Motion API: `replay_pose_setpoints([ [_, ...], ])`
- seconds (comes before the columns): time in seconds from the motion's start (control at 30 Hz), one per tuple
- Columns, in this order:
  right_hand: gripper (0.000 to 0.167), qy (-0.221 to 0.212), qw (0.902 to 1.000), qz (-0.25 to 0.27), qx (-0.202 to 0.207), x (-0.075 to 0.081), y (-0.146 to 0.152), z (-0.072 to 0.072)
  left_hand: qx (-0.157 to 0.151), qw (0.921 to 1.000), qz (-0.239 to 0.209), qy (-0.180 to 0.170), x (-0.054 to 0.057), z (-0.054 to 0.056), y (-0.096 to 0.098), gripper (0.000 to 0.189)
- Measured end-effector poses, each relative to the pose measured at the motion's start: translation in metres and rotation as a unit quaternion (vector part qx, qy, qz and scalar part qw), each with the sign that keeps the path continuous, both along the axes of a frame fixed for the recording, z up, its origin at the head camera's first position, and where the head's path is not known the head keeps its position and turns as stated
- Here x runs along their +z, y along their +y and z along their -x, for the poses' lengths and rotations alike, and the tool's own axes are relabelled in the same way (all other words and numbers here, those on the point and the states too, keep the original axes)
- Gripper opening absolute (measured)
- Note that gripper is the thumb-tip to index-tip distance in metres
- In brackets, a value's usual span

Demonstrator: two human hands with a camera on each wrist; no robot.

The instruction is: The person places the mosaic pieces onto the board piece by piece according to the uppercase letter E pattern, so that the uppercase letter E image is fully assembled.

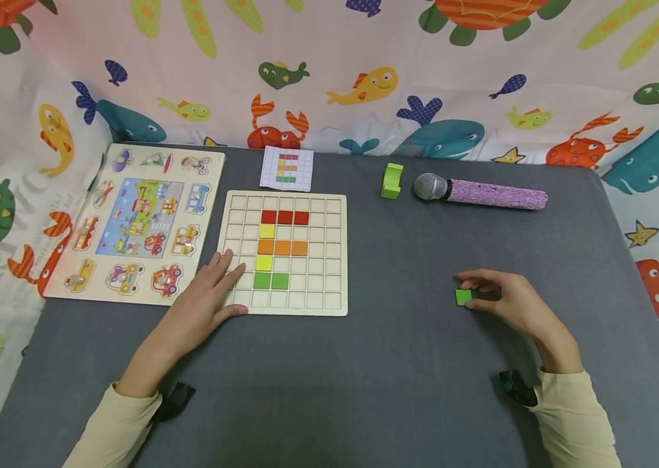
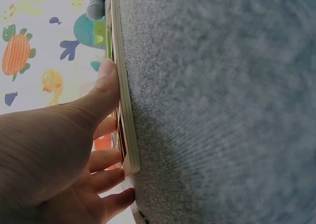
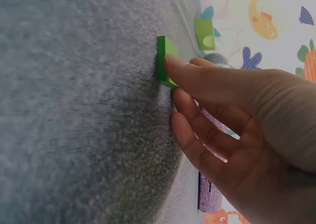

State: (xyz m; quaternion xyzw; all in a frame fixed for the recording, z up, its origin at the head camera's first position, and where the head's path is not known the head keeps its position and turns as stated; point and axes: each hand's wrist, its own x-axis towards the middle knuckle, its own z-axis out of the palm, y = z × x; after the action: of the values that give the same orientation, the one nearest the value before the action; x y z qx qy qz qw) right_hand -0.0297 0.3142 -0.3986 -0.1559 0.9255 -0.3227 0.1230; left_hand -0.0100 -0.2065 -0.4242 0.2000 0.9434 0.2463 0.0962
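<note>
A wooden grid board [image 1: 326, 279] lies on the grey table with colored squares in some cells: red in an upper row, yellow and orange below, two green near the bottom. My left hand [image 1: 203, 292] rests on its lower left corner, fingers spread over the cells and thumb along the near edge. The left wrist view shows the board's edge [image 2: 129, 130] side-on, with the thumb on it. Well to the right of the board, my right hand [image 1: 513, 302] pinches a small green square tile [image 1: 463, 297] between thumb and fingers, close over the cloth.
A picture puzzle board [image 1: 80, 273] lies at the left. Behind the grid board is a paper card [image 1: 268, 170] with a colored grid pattern. A green block with a curved notch [image 1: 390, 182] and a pink glittery microphone [image 1: 496, 194] lie toward the back right. A printed curtain [image 1: 329, 39] hangs behind.
</note>
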Motion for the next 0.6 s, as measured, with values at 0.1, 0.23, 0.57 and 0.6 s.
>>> replay_pose_setpoints([
  [0.1,0.041,-0.004,1.0000,0.002,-0.002,0.000,0.000,0.000,0.000,1.0000,0.002,0.000,0.000,0.000,0.000,0.075],
  [0.23,0.039,-0.026,0.9989,0.039,0.003,0.002,-0.003,0.004,0.001,1.0000,0.004,-0.003,0.000,0.000,0.000,0.075],
  [0.57,0.043,-0.111,0.9759,0.182,0.049,0.000,-0.045,0.025,-0.002,1.0000,0.007,0.004,0.001,0.001,0.001,0.076],
  [0.6,0.043,-0.115,0.9740,0.189,0.051,0.000,-0.052,0.028,-0.003,1.0000,0.006,0.004,0.001,0.000,0.001,0.076],
])
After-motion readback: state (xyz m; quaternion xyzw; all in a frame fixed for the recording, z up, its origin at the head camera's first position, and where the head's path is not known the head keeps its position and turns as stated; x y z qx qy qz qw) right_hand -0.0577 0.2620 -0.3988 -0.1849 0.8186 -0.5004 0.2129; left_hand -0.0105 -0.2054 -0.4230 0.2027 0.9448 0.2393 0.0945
